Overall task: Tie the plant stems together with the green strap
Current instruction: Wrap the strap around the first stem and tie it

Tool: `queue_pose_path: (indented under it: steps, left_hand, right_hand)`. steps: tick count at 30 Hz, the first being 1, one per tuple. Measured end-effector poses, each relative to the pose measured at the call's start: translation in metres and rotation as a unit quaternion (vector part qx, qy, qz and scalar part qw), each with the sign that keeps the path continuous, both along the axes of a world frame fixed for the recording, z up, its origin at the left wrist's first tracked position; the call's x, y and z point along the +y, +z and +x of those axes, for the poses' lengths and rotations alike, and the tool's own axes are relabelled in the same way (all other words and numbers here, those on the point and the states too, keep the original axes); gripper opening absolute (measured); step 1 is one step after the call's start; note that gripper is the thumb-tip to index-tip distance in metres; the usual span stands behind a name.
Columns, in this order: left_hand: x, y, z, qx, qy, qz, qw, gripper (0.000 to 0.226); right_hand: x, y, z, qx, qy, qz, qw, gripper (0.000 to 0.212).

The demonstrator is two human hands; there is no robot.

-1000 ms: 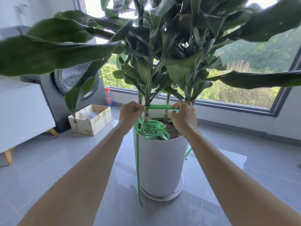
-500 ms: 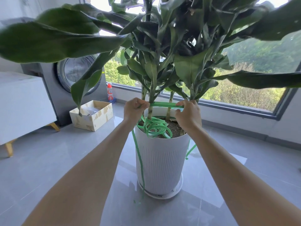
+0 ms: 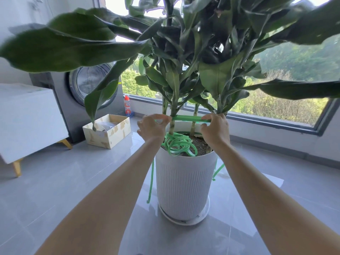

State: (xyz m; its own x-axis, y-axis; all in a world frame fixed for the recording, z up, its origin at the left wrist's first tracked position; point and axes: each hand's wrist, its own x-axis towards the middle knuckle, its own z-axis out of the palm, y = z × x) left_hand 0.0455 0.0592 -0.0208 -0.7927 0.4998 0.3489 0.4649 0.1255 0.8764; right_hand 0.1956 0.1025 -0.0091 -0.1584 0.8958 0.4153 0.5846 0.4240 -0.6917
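Note:
A tall leafy plant grows from a white ribbed pot (image 3: 183, 183). Its stems (image 3: 173, 115) rise from the soil. A green strap (image 3: 186, 118) stretches level across the front of the stems, just above the pot rim. My left hand (image 3: 151, 127) pinches the strap at its left end, and my right hand (image 3: 215, 128) pinches it at the right end beside the right stem. More strap lies coiled (image 3: 177, 144) on the soil, and loose tails hang down both sides of the pot.
A washing machine (image 3: 86, 89) stands at the back left beside a white cabinet (image 3: 31, 118). An open cardboard box (image 3: 107, 130) and a red-capped bottle (image 3: 127, 106) sit on the grey tiled floor. A big window runs behind the plant. Large leaves spread overhead.
Both hands have risen a little with the strap, keeping it taut across the stems. The left tail has lifted off the floor. The camera has shifted slightly.

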Motion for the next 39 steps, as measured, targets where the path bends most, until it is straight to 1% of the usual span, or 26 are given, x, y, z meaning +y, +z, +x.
queue_pose_path:
  steps: [2,6,11,17,23,28,39]
  left_hand:
    - [0.0,-0.001,0.001,-0.047,-0.02,0.046,0.998,0.01]
    - [-0.003,0.0,0.006,-0.143,-0.063,0.115,0.981,0.017]
    - [-0.001,-0.001,0.011,-0.188,-0.074,0.148,0.968,0.021]
    - [0.0,-0.002,0.007,-0.208,-0.117,0.15,0.96,0.028]
    - [-0.001,-0.003,-0.003,-0.24,-0.201,0.14,0.939,0.03]
    - [-0.001,-0.003,-0.009,-0.23,-0.26,0.119,0.93,0.03]
    - [0.001,-0.001,-0.011,-0.228,-0.312,0.071,0.919,0.028]
  right_hand:
    - [0.001,0.0,0.0,0.001,0.0,0.0,1.0,0.034]
    - [0.003,-0.001,-0.001,0.006,-0.002,-0.001,1.0,0.033]
    - [0.005,-0.003,-0.004,0.013,-0.009,-0.007,1.0,0.033]
    - [0.005,-0.003,-0.006,0.023,-0.01,-0.015,1.0,0.032]
    - [0.006,-0.004,-0.006,0.027,-0.007,-0.014,1.0,0.032]
    - [0.006,-0.005,-0.007,0.033,-0.006,-0.012,0.999,0.032]
    - [0.007,-0.005,-0.005,0.037,-0.005,-0.013,0.999,0.031]
